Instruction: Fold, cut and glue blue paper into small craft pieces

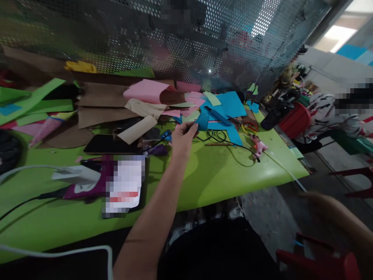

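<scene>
My left hand (185, 134) reaches over the green table, its thumb and fingers pinching a small blue craft sheet piece (202, 121). Larger blue sheets (231, 104) lie just beyond it. Under and beside the hand runs a looped black cord (217, 136). It leads to a pink glue gun (258, 148) on the right part of the table. From the gun a long, pale glue stick (287, 170) juts out past the table edge. My right hand (316, 200) is off the table at the right, smeared by motion, close to the stick's far end. Its grip cannot be made out.
Pink sheets (145, 91), brown sheets (100, 95) and green strips (43, 103) are piled along the perforated metal panel (186, 50). A dark phone (109, 144), a lit phone (125, 184) and a purple power strip (84, 188) lie at left. Red chairs (320, 260) and a person (328, 112) are at right.
</scene>
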`<state>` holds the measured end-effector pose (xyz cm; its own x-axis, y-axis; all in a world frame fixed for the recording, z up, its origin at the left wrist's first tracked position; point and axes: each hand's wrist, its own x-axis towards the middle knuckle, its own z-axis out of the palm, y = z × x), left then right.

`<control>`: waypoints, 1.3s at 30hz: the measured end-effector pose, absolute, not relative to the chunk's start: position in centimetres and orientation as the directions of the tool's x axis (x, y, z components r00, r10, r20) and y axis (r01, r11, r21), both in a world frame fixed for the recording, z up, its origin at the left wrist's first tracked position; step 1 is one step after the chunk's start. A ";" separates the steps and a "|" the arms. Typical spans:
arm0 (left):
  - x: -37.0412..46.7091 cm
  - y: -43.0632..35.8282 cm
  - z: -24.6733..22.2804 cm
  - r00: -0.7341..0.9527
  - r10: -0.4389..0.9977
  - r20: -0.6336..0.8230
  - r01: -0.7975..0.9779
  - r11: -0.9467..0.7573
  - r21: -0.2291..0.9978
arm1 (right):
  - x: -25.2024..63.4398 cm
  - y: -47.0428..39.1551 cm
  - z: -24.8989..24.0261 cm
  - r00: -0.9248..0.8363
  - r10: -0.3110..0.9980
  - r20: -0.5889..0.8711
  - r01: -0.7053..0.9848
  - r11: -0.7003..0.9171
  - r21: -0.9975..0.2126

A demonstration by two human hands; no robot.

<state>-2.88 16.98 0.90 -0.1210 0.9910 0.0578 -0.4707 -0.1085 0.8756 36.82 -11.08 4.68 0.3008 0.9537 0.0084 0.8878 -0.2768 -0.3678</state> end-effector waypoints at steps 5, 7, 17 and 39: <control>-2.5 16.4 1.1 -0.092 0.994 0.057 -0.449 -0.092 0.889 | 29.0 -1.3 8.6 -0.012 0.989 0.144 0.863 0.083 -0.499; -2.4 16.3 1.1 -0.084 0.995 0.062 -0.432 -0.092 0.897 | 25.1 3.3 8.8 -0.052 0.960 0.275 0.803 0.203 -0.560; -2.4 16.1 0.6 -0.015 0.994 0.105 -0.313 -0.104 0.944 | 14.6 17.0 4.5 0.000 0.967 0.257 0.237 0.249 -0.939; -1.5 15.3 0.4 0.033 0.994 0.100 -0.139 -0.095 0.986 | 15.3 16.0 3.0 0.053 0.979 0.199 0.137 0.190 -0.972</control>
